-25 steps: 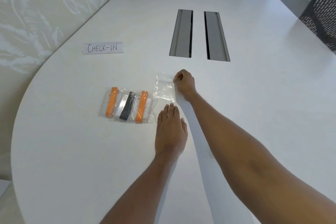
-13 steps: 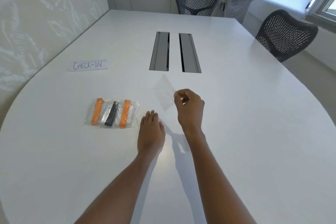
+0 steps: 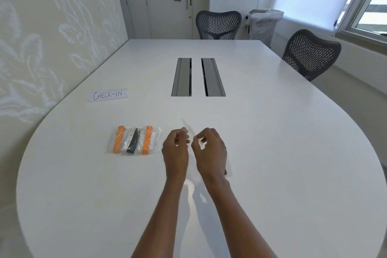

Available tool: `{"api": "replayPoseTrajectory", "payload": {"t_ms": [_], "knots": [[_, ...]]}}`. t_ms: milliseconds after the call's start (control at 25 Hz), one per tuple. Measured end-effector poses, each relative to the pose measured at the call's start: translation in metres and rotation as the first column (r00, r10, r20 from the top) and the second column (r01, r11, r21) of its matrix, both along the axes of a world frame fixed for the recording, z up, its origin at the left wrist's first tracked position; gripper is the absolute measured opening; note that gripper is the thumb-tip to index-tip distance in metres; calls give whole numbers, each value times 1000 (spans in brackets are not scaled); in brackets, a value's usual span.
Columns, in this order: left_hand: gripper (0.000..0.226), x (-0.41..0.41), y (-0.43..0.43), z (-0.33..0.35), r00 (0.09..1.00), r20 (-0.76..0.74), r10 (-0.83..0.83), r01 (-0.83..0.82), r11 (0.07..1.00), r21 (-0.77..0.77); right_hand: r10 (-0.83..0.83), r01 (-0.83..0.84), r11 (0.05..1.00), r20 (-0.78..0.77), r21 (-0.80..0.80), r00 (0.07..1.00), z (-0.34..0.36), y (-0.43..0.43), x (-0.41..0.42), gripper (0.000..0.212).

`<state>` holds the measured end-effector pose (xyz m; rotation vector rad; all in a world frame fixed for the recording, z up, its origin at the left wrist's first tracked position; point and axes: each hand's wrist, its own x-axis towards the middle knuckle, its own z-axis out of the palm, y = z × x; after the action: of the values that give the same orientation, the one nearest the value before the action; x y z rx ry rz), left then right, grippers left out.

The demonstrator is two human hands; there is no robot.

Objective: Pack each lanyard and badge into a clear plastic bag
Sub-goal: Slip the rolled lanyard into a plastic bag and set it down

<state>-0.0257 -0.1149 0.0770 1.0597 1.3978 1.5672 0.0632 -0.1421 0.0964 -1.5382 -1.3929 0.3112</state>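
Left hand (image 3: 175,151): now up off the table (image 3: 272,153), fingers pinching the bag (image 3: 189,127).
Right hand (image 3: 210,151): pinching the bag just right of the left fingers.
Meaning: opening it looks next.

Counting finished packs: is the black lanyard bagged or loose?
Bagged: the black lanyard lies inside a crinkled clear plastic bag. Sealed or not: cannot tell.

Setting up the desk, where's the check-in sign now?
Head view: the CHECK-IN sign lies on the table, left side, beyond the bagged lanyards, left of the cable slots.

Lanyards (image 3: 134,142) are orange and black, table (image 3: 272,132) white, wall (image 3: 52,37) pale leaf-patterned
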Motion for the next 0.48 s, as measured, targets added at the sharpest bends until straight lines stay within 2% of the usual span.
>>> {"api": "replayPoseTrajectory", "payload": {"t_ms": [80,200,320,480], "knots": [[15,4,-8,12,997,24,-78,78,997,-6,60,-60,998,8,13,998,0,-5,-4,7],[8,1,-16,22,999,41,-9,10,1000,-18,127,-128,992,18,23,992,1,-10,-5,5],[16,-5,-21,25,999,35,28,-27,998,-49,212,-212,977,73,-16,974,1,-15,-2,2],[19,-11,-26,27,1000,-8,-18,17,998,-53,255,-255,967,-17,-21,967,4,-18,2,13]]}}
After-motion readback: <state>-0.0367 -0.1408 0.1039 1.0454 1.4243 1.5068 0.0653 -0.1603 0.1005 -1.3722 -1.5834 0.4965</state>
